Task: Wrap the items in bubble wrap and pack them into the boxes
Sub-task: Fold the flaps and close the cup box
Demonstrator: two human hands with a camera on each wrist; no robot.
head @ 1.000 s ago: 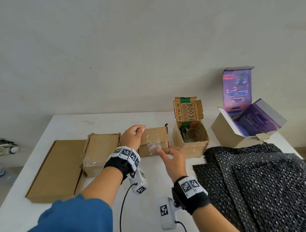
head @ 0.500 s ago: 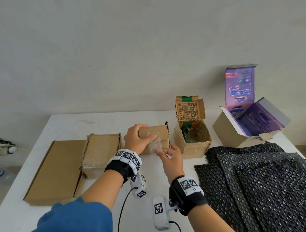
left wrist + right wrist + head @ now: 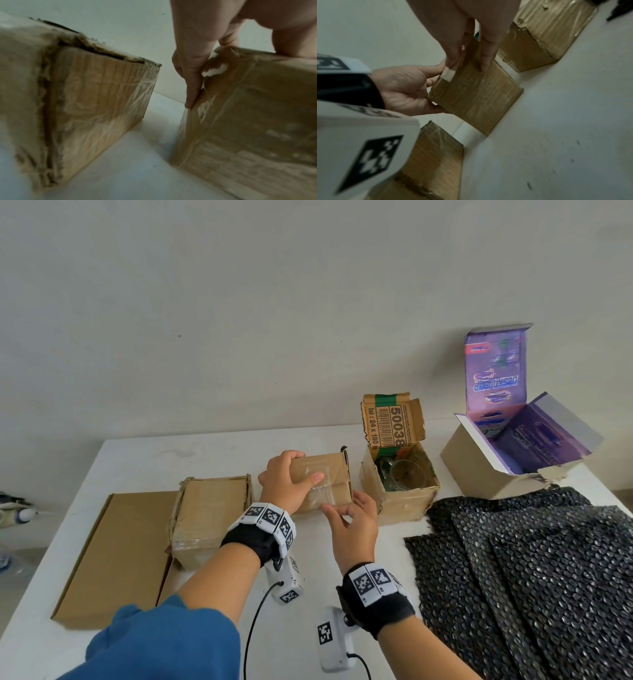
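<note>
A small closed cardboard box [image 3: 325,474] stands on the white table [image 3: 205,450], with clear tape [image 3: 318,491] across its front. My left hand [image 3: 291,477] grips its left end, thumb on the front face and fingers over the far edge. My right hand [image 3: 342,508] lies with straight fingers [image 3: 453,54] against the box's [image 3: 479,97] near face, at a tape end [image 3: 447,74]. In the left wrist view my fingers [image 3: 192,81] run down the side of the box [image 3: 248,115]. Black bubble wrap [image 3: 531,559] lies spread at the right.
An open cardboard box [image 3: 400,494] holding a glass item [image 3: 404,474] stands just right of the held box. An open purple box [image 3: 496,467] sits at the back right. A closed taped box [image 3: 209,508] and a flat cardboard box [image 3: 120,549] lie at the left.
My left hand has slid from the box's top corner to grip its left end, thumb on the front. My right hand has dropped to the lower front face.
</note>
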